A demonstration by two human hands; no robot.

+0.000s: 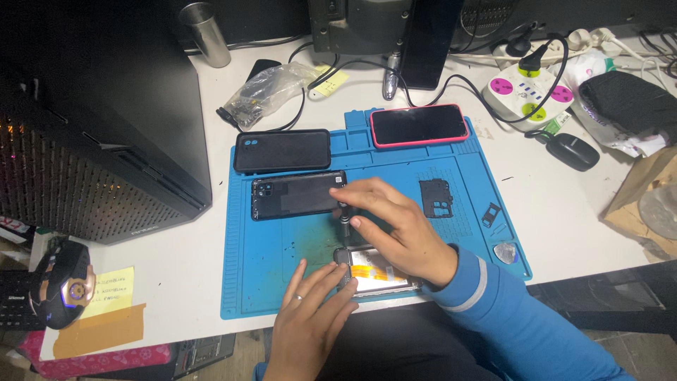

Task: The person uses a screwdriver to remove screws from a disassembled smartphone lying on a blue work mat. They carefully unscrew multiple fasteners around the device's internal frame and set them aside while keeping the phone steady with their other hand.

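A dark phone screen [419,125] in a pink case lies at the blue mat's [437,169] top edge. A clear bag [271,90] sits beyond the mat; yellow notes [107,291] lie left of it.

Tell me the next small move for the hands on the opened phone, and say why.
Probably keep the left hand pressing the opened phone flat on the blue mat and turn the screwdriver gently. The right hand holds its tip down at the phone's top edge, so a slip could scratch the exposed inside.
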